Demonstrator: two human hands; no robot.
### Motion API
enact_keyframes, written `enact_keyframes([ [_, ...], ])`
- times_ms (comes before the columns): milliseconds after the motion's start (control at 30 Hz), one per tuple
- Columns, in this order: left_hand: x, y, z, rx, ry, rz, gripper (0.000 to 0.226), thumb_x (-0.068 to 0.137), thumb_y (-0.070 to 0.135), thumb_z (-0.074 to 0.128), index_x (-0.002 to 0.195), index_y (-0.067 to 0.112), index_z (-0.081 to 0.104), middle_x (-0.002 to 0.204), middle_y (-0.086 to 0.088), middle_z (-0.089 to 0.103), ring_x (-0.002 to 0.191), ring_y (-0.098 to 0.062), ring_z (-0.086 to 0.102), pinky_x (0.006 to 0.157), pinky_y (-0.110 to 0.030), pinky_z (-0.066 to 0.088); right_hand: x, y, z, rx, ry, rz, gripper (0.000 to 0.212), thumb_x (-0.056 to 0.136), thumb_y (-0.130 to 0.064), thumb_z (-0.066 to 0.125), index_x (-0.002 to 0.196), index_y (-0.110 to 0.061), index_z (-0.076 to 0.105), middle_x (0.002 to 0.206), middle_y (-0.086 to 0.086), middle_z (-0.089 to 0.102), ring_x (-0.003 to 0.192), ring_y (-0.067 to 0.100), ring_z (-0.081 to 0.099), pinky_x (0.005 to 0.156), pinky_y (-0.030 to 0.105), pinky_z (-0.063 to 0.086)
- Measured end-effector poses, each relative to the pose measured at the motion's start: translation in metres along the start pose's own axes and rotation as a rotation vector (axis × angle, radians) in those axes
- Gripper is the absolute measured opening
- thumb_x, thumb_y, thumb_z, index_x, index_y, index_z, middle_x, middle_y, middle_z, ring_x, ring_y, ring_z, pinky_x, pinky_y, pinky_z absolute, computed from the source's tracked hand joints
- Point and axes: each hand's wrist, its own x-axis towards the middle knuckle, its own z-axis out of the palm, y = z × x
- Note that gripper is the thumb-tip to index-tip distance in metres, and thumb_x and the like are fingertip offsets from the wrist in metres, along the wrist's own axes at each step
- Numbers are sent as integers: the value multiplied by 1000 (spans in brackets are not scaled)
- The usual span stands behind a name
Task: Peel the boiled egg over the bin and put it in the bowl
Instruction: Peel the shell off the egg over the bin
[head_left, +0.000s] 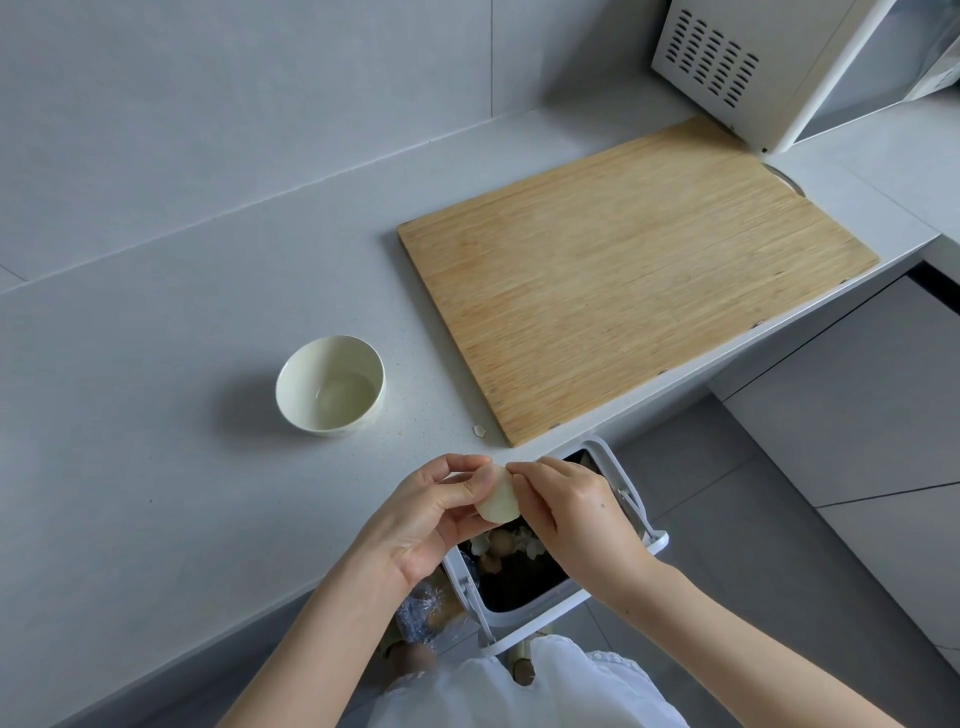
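I see the egg (497, 494), pale cream and smooth, held above the open white bin (540, 610) at the bench (156, 415) edge. My left hand (431, 514) grips it with curled fingers, and my right hand (576, 514) pinches its top. The cream bowl (311, 422) stands apart on the bench.

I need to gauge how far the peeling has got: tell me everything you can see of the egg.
The egg is pale cream, smooth and slightly glossy. Its visible part looks bare of shell; the rest is hidden by the hands. It is held in the air above the open bin. The left hand grips it from the side, and the right hand pinches at its upper end.
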Motion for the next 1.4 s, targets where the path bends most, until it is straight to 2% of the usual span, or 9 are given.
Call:
enact_keyframes([
  [367,-2,2,-3,-177,-131,-43,23,71,5,63,94,2,60,105,-24,67,103,-39,63,84,-44,56,-5,17,3,31,6,179,16,90,-7,54,97,-9,68,80,2,68,73,15,62,65,9,40],
  [533,-2,2,-5,-185,-192,-24,22,76,4,58,97,1,59,109,-25,66,109,-41,61,89,-46,52,-14,29,15,-139,-231,173,32,90,-8,48,112,-23,65,74,6,69,69,24,62,60,34,51],
  [733,1,-2,-6,-172,-161,8,28,75,5,57,103,3,59,117,-23,61,116,-40,56,92,-44,51,-10,18,1,4,21,284,28,92,-25,47,77,-14,68,65,3,68,64,19,61,58,36,51],
  [833,1,-5,-3,-154,-164,29,28,78,5,55,105,4,59,117,-20,62,108,-32,62,87,-35,56,-4,4,-4,237,1,393,36,93,-43,40,84,-20,65,64,3,66,61,15,61,59,36,52],
  [900,1,-7,0,-173,-168,46,27,78,4,55,105,4,58,118,-21,61,103,-27,64,85,-31,56,1,-6,-3,312,-24,401,35,85,-52,43,92,-23,62,56,-2,62,52,6,59,50,22,47],
  [1033,1,-10,4,-218,-162,61,20,79,13,59,99,9,61,103,-15,66,93,-22,66,85,-28,55,3,-12,4,384,32,439,26,82,-43,62,96,-21,61,43,-9,51,38,2,48,42,9,35],
  [1167,3,-9,6,-43,-79,44,29,74,27,64,95,7,61,87,-11,69,83,-19,68,74,-27,56,-1,-11,3,419,37,400,32,80,-43,62,101,-19,66,58,-4,62,46,-2,53,49,8,39],
  [1300,5,-7,1,123,-69,-91,33,69,32,70,87,4,67,88,-14,70,85,-23,70,78,-33,58,-3,-2,1,429,-8,466,31,79,-38,68,104,-20,67,61,-9,60,54,-1,54,53,12,40],
  [1400,6,-5,-3,175,-79,-108,37,67,32,71,92,4,70,95,-14,70,91,-24,69,80,-32,57,-3,8,-4,483,-110,502,28,79,-39,68,101,-20,67,68,6,66,53,4,54,53,23,45],
])
